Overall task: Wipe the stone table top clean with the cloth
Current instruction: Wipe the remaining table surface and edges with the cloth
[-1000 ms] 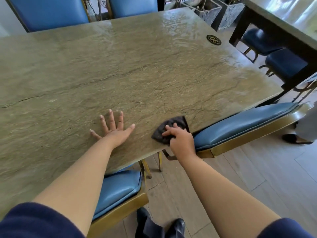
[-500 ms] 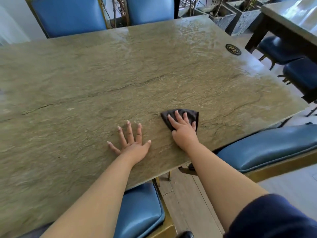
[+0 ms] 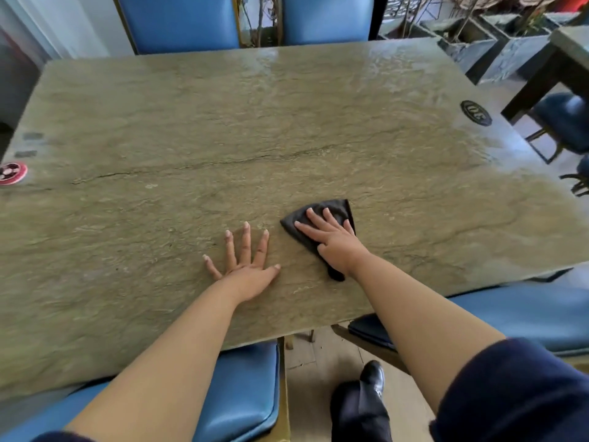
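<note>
A wide greenish-brown stone table top (image 3: 255, 138) fills most of the view. A dark folded cloth (image 3: 338, 210) lies on it near the front edge, right of centre. My right hand (image 3: 331, 237) presses flat on the cloth with fingers spread, covering its middle; a corner of cloth sticks out below the wrist. My left hand (image 3: 245, 266) rests flat on the bare stone just left of the cloth, fingers apart, holding nothing.
Blue padded chairs stand at the far side (image 3: 181, 20) and under the near edge (image 3: 245, 393). A black oval number plate (image 3: 475, 112) sits near the table's right edge, a red round sticker (image 3: 11, 173) at the left edge. Stone planters (image 3: 497, 43) and another table (image 3: 570, 43) stand at right.
My right hand has pushed the cloth away from the front edge, farther onto the table, and flattened onto it. The left hand stays planted. The view has shifted forward over the table.
</note>
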